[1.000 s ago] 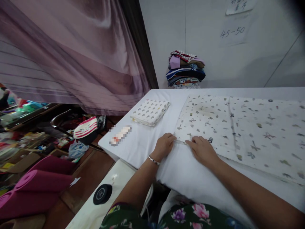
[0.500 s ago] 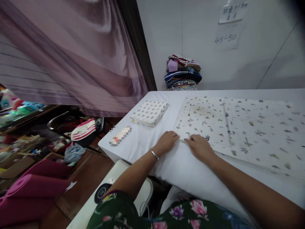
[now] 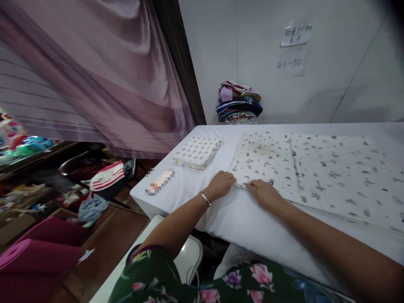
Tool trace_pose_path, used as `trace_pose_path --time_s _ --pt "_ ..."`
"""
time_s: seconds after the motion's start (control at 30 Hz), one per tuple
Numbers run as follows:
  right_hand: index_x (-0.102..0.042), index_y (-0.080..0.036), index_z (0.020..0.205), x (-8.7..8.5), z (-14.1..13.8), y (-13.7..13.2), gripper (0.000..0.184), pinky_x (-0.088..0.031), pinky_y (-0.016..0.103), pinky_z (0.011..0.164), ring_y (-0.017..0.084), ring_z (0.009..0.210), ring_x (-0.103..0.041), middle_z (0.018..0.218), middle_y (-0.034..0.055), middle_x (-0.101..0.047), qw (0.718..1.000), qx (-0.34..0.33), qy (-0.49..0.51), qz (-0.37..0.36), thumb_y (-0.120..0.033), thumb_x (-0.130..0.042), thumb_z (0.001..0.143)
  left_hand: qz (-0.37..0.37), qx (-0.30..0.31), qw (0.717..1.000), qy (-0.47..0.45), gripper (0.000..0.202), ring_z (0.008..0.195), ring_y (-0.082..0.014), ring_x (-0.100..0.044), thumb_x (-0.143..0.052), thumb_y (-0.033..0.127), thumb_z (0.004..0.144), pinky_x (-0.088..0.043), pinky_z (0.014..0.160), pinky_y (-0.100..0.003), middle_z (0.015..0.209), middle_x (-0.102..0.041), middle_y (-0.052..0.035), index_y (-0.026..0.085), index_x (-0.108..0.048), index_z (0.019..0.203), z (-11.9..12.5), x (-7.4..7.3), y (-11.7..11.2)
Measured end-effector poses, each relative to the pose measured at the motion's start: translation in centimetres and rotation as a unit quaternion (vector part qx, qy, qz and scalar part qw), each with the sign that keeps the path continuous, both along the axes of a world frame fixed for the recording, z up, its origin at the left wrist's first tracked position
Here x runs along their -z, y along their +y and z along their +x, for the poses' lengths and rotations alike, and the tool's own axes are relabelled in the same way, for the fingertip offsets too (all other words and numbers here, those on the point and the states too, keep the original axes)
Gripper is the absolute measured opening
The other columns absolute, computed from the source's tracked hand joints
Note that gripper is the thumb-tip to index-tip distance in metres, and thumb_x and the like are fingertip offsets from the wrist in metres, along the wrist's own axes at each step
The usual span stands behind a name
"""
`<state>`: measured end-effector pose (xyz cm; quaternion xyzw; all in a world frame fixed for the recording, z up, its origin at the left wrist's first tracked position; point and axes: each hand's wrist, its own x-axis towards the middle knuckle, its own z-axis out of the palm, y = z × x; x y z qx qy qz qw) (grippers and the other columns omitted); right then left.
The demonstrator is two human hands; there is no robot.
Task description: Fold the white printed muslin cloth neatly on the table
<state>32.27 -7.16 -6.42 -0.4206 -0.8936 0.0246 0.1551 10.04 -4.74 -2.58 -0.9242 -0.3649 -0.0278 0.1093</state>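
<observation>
A white cloth printed with small grey and tan motifs [image 3: 322, 168] lies spread flat in folded layers across the right part of the table, with a crease running across it. At its near left corner, my left hand [image 3: 221, 184] has its fingers curled on the edge; a silver bracelet circles that wrist. Just right of it, my right hand [image 3: 264, 193] pinches the near edge of the same cloth. The thumbs are mostly hidden. To the left of both hands lies a neatly folded white cloth with grey prints [image 3: 197, 151], apart from them.
The white-covered table [image 3: 186, 198] has a pixelated patch near its left corner. A stack of folded fabrics [image 3: 239, 103] stands at the back against the wall. A mauve curtain [image 3: 135, 75] hangs left. Pink rolls [image 3: 41, 256] and a white stool [image 3: 189, 254] are below.
The view has shifted slightly. The gap between my hands at the cloth's edge has widened a little. Both hands stay at the same corner, and the cloths lie as before.
</observation>
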Motion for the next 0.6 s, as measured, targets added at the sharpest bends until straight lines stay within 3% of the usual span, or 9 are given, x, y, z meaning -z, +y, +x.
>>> trace_pose_path --time_s 0.27,0.47,0.6 --pt "-0.060 -0.013 0.114 -0.1 0.0 -0.2 0.034 -0.039 0.031 0.083 0.022 0.095 -0.048 0.105 0.0110 -0.057 1.000 -0.006 -0.015 0.010 -0.010 -0.038 0.088 -0.061 -0.041 0.997 -0.026 0.029 0.089 -0.0180 -0.052 -0.046 0.010 0.079 -0.038 0.076 -0.031 0.099 -0.059 -0.0054 0.018 -0.060 0.102 -0.2 0.2 -1.1" --pt "-0.061 -0.013 0.114 -0.6 -0.2 -0.1 0.037 -0.041 0.032 0.081 0.023 0.094 -0.049 0.103 0.0115 -0.058 1.000 0.009 -0.018 -0.011 -0.007 -0.041 0.084 -0.058 -0.003 0.997 -0.054 0.036 0.099 -0.0191 -0.049 -0.048 0.014 0.080 -0.035 0.084 -0.033 0.107 -0.056 -0.0062 0.019 -0.053 0.115 1.1 -0.4 -1.9" --pt "-0.063 -0.017 0.111 -0.7 -0.1 0.5 0.046 -0.041 0.030 0.083 0.020 0.092 -0.051 0.098 0.0078 -0.061 0.996 0.019 0.065 -0.061 0.001 -0.040 0.075 -0.058 0.015 0.997 -0.047 0.030 0.095 -0.0188 -0.050 -0.047 0.018 0.084 -0.036 0.081 -0.033 0.102 -0.057 -0.0052 0.019 -0.053 0.114 2.6 -0.3 -1.6"
